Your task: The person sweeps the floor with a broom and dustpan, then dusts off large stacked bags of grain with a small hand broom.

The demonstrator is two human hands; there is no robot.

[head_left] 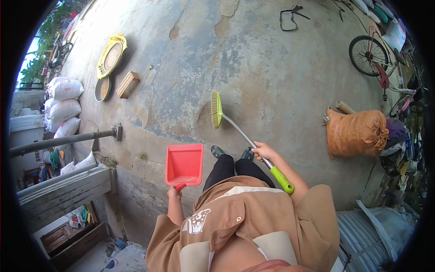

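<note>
My left hand (174,192) is wrapped round the short handle of a red dustpan (184,164), whose open pan points away from me. In my right hand (264,152) is a long-handled brush (236,128), gripped on its grey metal shaft above the green grip end. Its green head (217,109) with pale bristles is out in front, turned to the left, over a worn patch of the concrete floor (258,59). My feet in dark sandals stand between the dustpan and the brush shaft.
Ahead left are a yellow-rimmed tray (103,69), a round pan (108,89) and a wooden block (128,85). White sacks (65,109) and a metal pole (68,139) are at the left. An orange sack (355,133) and a bicycle (378,59) stand right. A black strap (292,18) lies far ahead.
</note>
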